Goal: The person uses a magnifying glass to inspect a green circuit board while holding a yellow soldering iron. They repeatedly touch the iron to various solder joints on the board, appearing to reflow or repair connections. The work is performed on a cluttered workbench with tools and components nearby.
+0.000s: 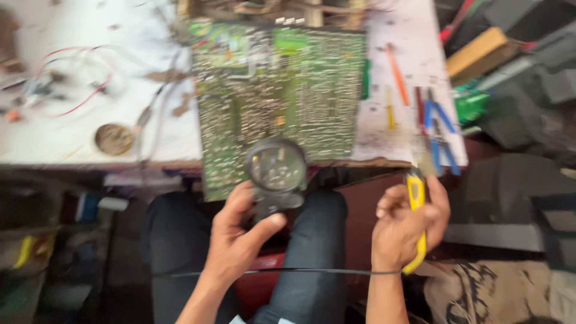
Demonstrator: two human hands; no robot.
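Seen from above, looking down past dark trousers to a cluttered white workbench (72, 138). Left hand (237, 237) closed around the dark handle of a round magnifying glass (277, 167), thumb across the front, lens held over the near edge of a large green circuit board (279, 102). Board lying solder side up, overhanging the near edge of the bench toward the lap, long axis running near to far, lens sitting just far of the left hand. Right hand (408, 225) closed around a yellow-handled tool (416, 222), probably a soldering iron, though blur hides the tip; handle upright in the fist, working end pointing far toward the bench edge, a thin black cord (300, 271) trailing from its near end leftward across the lap. Tool to the right of the board and clear of it, not touching; magnified spot lying left and slightly far of the tool's far end. Left hand nearer the board than the right. On the bench to the right of the board: pliers with blue handles (441, 135), an orange pen-like stick (397, 75). To the left: a small round tin (114, 139) and red wires (78, 78) in loose loops.
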